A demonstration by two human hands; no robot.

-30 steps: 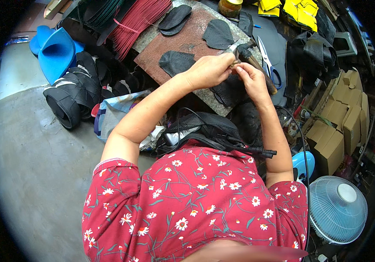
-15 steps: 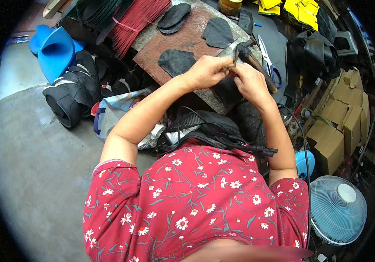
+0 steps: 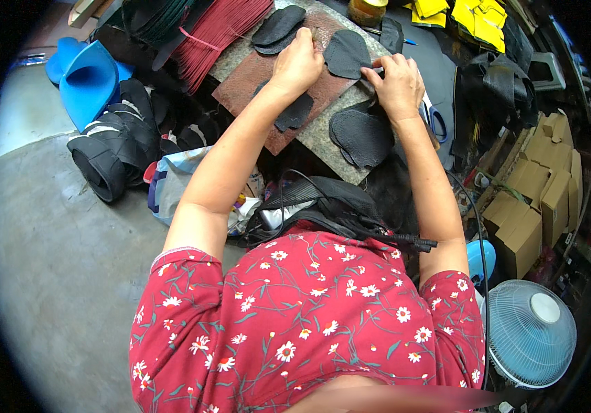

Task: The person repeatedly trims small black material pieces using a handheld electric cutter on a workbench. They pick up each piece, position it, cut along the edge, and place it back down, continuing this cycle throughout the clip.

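My left hand (image 3: 299, 65) has its fingers curled together over the reddish-brown board (image 3: 233, 91), beside a pair of overlapping black rounded pieces (image 3: 278, 29). A small tip shows at its fingertips, too small to name. My right hand (image 3: 399, 86) is bent, thumb and fingers drawn close at the lower right edge of another black piece (image 3: 347, 54); whether it grips that edge I cannot tell. Partly under my left wrist lies a black piece (image 3: 294, 113). Nearer me, a stack of black pieces (image 3: 361, 134) sits on the stone slab (image 3: 323, 146).
Scissors with blue handles (image 3: 434, 118) lie right of my right hand, partly covered. Bundled red strips (image 3: 216, 41) are at the far left of the slab. A jar (image 3: 367, 10) and yellow pieces (image 3: 478, 24) stand beyond. Cartons (image 3: 522, 220) and a fan (image 3: 533, 334) are at right.
My hands have come apart from where they met over the slab. The left moved far and left; the right moved slightly right and away. The near stack of black pieces is now uncovered.
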